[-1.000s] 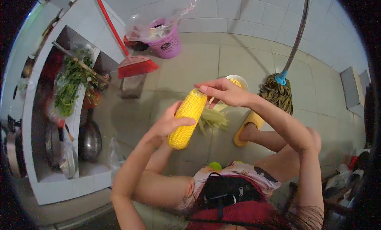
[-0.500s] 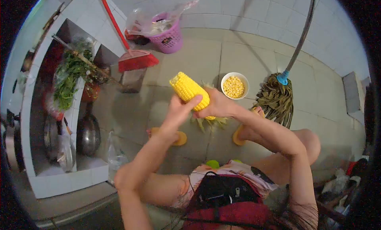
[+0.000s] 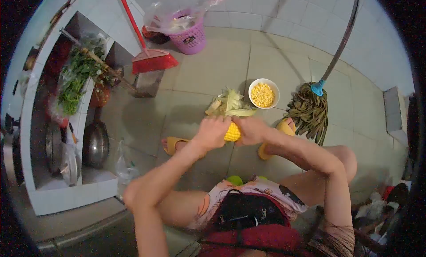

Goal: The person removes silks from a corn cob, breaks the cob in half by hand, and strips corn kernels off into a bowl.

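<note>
A yellow ear of corn point(image 3: 232, 133) is held between my two hands, low over the floor. My left hand point(image 3: 213, 132) is closed around one side of it, and my right hand point(image 3: 251, 130) grips the other side. Both hands cover much of the ear, so only its middle shows. Pale green corn husks point(image 3: 230, 102) lie on the tiles just beyond my fingers. To the right of the husks stands a white bowl point(image 3: 277, 92) with loose yellow corn kernels point(image 3: 262, 95) in it.
A mop point(image 3: 309, 110) leans at the right. Further back are a purple basket point(image 3: 190, 40) with a plastic bag, and a red broom point(image 3: 155, 62) over a dustpan point(image 3: 150, 83). Leafy greens point(image 3: 77, 82) and a metal pan point(image 3: 96, 144) occupy the tiled shelves on the left.
Both hands have brought the corn down and closer to my body. The ear, which stuck out to the upper left, is now mostly covered by my fingers, and the husks behind show more.
</note>
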`<state>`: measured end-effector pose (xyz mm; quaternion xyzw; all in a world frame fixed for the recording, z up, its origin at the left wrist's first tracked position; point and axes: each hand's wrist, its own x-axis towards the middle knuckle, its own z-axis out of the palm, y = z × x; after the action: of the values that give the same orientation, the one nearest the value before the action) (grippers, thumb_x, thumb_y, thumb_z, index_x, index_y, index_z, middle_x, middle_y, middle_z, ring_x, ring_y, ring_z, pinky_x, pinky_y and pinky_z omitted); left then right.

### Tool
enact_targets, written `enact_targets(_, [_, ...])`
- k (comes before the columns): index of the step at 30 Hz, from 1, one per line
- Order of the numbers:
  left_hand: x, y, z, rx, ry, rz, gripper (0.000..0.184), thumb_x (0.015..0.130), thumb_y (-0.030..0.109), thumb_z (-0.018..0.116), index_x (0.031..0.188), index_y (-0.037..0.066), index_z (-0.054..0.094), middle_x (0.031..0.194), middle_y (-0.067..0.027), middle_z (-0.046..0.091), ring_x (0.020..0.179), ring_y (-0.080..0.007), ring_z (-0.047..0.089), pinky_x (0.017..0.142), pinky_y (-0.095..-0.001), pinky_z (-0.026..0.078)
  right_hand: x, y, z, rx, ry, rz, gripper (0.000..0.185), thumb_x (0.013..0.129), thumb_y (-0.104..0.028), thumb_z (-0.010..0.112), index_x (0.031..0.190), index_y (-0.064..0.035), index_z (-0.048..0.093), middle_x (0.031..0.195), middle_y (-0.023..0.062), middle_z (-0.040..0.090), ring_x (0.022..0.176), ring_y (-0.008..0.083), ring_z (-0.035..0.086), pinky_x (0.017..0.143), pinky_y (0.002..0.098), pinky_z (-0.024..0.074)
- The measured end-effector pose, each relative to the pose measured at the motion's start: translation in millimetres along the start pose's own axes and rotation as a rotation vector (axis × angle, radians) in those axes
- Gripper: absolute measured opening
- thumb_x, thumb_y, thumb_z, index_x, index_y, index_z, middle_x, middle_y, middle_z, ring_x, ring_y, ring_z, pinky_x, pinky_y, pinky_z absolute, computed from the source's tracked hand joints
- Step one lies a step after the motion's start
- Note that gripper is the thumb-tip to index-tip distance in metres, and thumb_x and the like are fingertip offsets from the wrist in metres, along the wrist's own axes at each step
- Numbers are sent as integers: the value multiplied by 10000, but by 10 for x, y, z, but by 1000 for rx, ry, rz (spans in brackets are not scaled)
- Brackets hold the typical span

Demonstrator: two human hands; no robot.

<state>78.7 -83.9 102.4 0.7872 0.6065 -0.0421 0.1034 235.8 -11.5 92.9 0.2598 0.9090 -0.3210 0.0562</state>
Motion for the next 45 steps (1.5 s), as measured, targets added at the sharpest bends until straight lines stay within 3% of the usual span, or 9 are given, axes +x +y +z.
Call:
enact_targets(2, [7, -5, 186, -2, 68, 23, 560, 567, 175, 690, 1053, 40, 446, 854, -144, 570, 800, -314, 581, 679, -407, 480, -41, -9, 87, -88, 47, -12, 722, 545, -305, 755, 1098, -23, 386, 852, 214, 574, 795, 356, 581, 712, 415, 476])
enact_targets(7, [-28, 72, 338, -122, 70, -54, 554, 569, 197, 692, 1028, 18, 439, 833, -148, 570, 775, -322, 589, 646, -413, 490, -59, 92, 383, -296, 388, -148, 733, 537, -219, 754, 1121, -22, 358, 822, 206, 566, 769, 343, 586, 720, 420, 476])
enact_targets(10, [-61, 138, 461, -161, 7, -96, 551, 567, 214, 700, 1009, 20, 434, 828, -151, 575, 768, -326, 593, 647, -414, 494, -24, 135, 461, -183, 48, -2, 677, 535, -194, 732, 1086, -13, 382, 822, 195, 571, 742, 339, 590, 690, 420, 486])
enact_targets(14, [-56, 236, 852, -135, -29, -128, 380, 586, 128, 654, 901, 32, 465, 742, -151, 595, 690, -320, 608, 589, -407, 500, -47, 322, 861, -179, 118, -52, 568, 557, -166, 694, 1026, -9, 413, 814, 184, 577, 709, 340, 595, 622, 425, 493])
enact_targets(19, [-143, 373, 1225, -204, -102, -123, 356, 595, 95, 618, 911, 26, 469, 739, -159, 611, 694, -319, 614, 607, -413, 498, -134, 408, 1280, -163, -23, 81, 524, 575, -182, 644, 1031, -36, 432, 783, 170, 592, 715, 346, 593, 604, 436, 485])
enact_targets(28, [-252, 643, 1703, -324, -361, -193, 355, 581, 107, 615, 905, 28, 492, 752, -160, 617, 727, -299, 616, 629, -396, 496, -321, 532, 1851, -102, -224, 139, 512, 581, -198, 664, 1015, -44, 439, 815, 168, 603, 743, 349, 595, 643, 433, 489])
enact_targets(37, [-41, 551, 1955, -300, -452, -230, 370, 581, 187, 674, 893, 44, 535, 794, -134, 629, 754, -277, 622, 661, -374, 503, -170, 802, 2398, -164, -56, 205, 564, 550, -208, 688, 1036, -35, 461, 904, 170, 601, 831, 342, 591, 697, 427, 486])
enact_targets(40, [21, 537, 2020, -296, -487, -244, 380, 589, 213, 685, 898, 48, 537, 803, -133, 630, 764, -269, 623, 660, -372, 506, 3, 752, 2032, -21, -348, 332, 279, 706, -200, 608, 941, -54, 571, 862, 144, 625, 811, 316, 608, 694, 425, 484])
enact_targets(45, [43, 542, 2151, -334, -569, -267, 427, 581, 235, 694, 927, 44, 530, 817, -140, 628, 785, -274, 623, 663, -380, 508, 10, 721, 2047, -108, -394, 361, 239, 698, -170, 630, 922, -92, 600, 871, 116, 637, 821, 280, 620, 688, 425, 493])
